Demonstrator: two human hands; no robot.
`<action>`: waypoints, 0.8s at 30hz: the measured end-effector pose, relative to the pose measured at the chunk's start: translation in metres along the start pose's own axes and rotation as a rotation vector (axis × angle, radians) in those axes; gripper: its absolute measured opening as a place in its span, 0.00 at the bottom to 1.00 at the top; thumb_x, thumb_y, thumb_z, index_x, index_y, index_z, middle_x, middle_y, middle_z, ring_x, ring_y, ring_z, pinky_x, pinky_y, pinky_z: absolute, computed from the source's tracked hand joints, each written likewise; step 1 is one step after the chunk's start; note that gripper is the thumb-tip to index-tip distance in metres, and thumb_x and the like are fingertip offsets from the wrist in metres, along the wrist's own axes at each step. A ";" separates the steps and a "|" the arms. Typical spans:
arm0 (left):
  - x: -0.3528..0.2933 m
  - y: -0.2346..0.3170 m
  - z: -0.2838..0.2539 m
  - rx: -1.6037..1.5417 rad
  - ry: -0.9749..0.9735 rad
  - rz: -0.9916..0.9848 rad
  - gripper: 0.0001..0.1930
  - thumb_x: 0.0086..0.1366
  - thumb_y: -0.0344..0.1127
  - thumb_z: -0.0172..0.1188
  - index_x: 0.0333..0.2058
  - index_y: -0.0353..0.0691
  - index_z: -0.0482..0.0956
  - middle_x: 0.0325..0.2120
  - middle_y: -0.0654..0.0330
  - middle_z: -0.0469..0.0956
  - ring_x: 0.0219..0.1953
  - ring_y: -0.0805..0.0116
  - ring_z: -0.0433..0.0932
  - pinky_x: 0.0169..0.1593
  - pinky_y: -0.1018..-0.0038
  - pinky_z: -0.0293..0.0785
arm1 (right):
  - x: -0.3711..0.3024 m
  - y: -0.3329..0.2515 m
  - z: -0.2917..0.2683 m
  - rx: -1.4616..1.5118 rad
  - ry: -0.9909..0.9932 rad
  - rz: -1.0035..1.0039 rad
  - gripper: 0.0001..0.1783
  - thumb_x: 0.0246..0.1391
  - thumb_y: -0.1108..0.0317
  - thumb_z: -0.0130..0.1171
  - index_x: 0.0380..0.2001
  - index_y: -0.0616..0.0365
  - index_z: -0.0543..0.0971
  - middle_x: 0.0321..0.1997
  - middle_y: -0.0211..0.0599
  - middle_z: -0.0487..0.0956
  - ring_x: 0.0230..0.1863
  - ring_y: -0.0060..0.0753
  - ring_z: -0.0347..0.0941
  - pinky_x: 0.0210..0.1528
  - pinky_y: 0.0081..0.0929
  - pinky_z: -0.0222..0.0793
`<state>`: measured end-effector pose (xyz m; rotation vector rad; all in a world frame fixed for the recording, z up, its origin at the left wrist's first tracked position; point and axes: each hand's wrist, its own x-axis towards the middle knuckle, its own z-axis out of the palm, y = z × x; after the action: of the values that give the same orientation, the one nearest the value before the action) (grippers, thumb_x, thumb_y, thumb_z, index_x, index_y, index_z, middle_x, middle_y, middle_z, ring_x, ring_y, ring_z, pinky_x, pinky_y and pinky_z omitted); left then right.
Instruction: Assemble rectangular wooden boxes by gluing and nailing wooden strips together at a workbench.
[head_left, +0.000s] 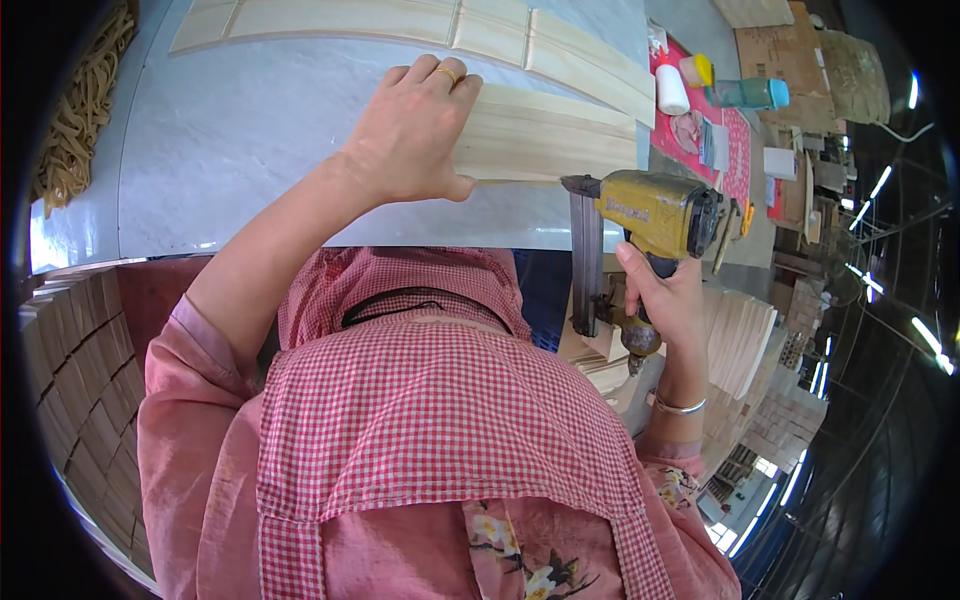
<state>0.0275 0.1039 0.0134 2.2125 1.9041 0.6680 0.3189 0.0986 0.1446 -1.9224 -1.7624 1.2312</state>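
A pale wooden board (550,140) lies on the grey marbled tabletop (230,150). My left hand (415,130) grips its left end, fingers curled over the far side and thumb at the near edge. In my right hand (668,300) is a yellow nail gun (640,205), held by its handle with the long dark magazine pointing toward me. The tool's nose sits at the board's near edge, close to the right end; whether it touches is hard to tell. Beyond lies a row of grooved wooden panels (490,28), running along the far side of the table.
Tan strips (85,110) hang in a bundle at far left, above stacked wooden pieces (80,370). To the right, a white bottle (672,90), a yellow-topped jar (697,70) and a teal bottle (745,93) stand near a pink cloth. More boards (738,335) are stacked beyond my right wrist.
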 end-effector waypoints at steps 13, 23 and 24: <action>-0.028 -0.045 0.008 -0.509 0.016 0.102 0.51 0.42 0.33 0.76 0.68 0.43 0.63 0.60 0.50 0.67 0.59 0.48 0.71 0.67 0.58 0.71 | -0.023 -0.035 0.031 -0.068 -0.035 -0.075 0.15 0.58 0.73 0.68 0.47 0.65 0.80 0.35 0.37 0.84 0.24 0.24 0.76 0.26 0.21 0.72; -0.027 -0.042 0.019 -0.556 0.174 0.217 0.54 0.39 0.31 0.72 0.70 0.47 0.59 0.57 0.49 0.68 0.52 0.47 0.74 0.57 0.61 0.79 | -0.018 -0.040 0.063 -0.059 -0.198 -0.308 0.20 0.56 0.75 0.68 0.52 0.66 0.78 0.50 0.40 0.85 0.44 0.35 0.82 0.47 0.28 0.76; -0.026 -0.041 0.020 -0.553 0.193 0.218 0.54 0.39 0.31 0.71 0.69 0.46 0.59 0.55 0.49 0.70 0.52 0.47 0.73 0.56 0.62 0.79 | -0.018 -0.040 0.064 -0.063 -0.198 -0.317 0.20 0.56 0.75 0.68 0.52 0.66 0.78 0.48 0.40 0.85 0.41 0.34 0.81 0.43 0.26 0.77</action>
<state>-0.0032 0.0896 -0.0267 2.0499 1.3262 1.3010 0.2473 0.0698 0.1399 -1.5147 -2.1286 1.2964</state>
